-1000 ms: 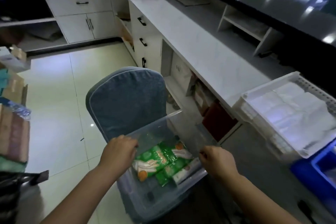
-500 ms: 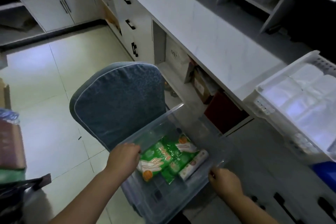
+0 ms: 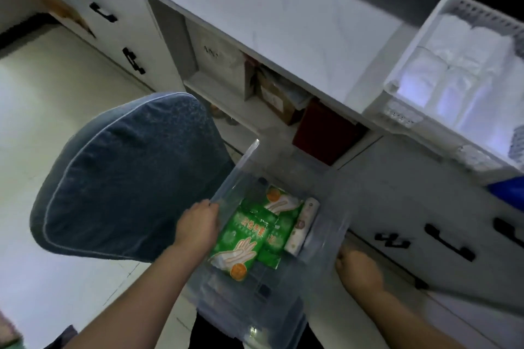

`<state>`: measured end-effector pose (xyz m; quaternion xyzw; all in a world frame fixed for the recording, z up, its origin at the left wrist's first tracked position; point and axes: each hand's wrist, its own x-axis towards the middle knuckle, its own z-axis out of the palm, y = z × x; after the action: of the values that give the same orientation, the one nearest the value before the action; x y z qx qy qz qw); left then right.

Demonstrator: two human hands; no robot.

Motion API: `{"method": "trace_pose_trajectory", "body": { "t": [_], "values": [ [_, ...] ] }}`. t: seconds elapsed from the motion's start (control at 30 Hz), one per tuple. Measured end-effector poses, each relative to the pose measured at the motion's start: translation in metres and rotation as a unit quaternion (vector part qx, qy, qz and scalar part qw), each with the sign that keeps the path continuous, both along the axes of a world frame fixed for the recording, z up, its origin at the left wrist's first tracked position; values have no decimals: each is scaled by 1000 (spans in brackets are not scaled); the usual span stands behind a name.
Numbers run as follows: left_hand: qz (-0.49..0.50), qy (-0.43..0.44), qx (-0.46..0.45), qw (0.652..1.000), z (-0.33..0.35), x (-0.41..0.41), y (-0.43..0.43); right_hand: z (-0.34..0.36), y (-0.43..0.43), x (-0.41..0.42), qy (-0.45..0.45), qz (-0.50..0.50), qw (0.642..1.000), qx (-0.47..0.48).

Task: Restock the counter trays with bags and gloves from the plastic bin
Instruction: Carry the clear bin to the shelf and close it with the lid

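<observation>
A long white marbled worktop [image 3: 283, 22] runs across the top, with open shelves and dark-handled drawers beneath. A blue-grey padded chair back with pale piping [image 3: 127, 178] stands left of centre. On the worktop's right end sits a white slatted plastic tray [image 3: 409, 56] filled with folded white bags. Below the worktop edge, just beside the chair back, is the clear plastic bin [image 3: 241, 306]; what it rests on cannot be seen. Green glove packets printed with hands [image 3: 243, 238] lie flat on its floor. The left hand [image 3: 198, 224] grips the bin's left rim, and the right hand [image 3: 357, 266] curls round the right rim. A small white patterned roll [image 3: 302, 229] lies against the packets' right side.
</observation>
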<state>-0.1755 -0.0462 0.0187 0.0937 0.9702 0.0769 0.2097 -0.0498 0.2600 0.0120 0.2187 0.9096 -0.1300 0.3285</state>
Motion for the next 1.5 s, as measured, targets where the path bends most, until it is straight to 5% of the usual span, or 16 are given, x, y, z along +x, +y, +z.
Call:
{"method": "trace_pose_trajectory", "body": {
  "t": [0.23, 0.5, 0.93, 1.5],
  "values": [
    [-34, -60, 46, 997, -33, -35, -17, -19, -48, 11, 14, -301, 952, -60],
    [-56, -145, 59, 986, -49, -59, -24, -33, -77, 21, 63, -487, 861, -132],
    [-150, -157, 39, 975, -24, -25, 34, -2, -75, 127, 113, -578, 800, -111],
    [-435, -79, 9, 897, 58, 230, 216, 71, -38, 443, 240, -742, 625, -47]
  ]
}}
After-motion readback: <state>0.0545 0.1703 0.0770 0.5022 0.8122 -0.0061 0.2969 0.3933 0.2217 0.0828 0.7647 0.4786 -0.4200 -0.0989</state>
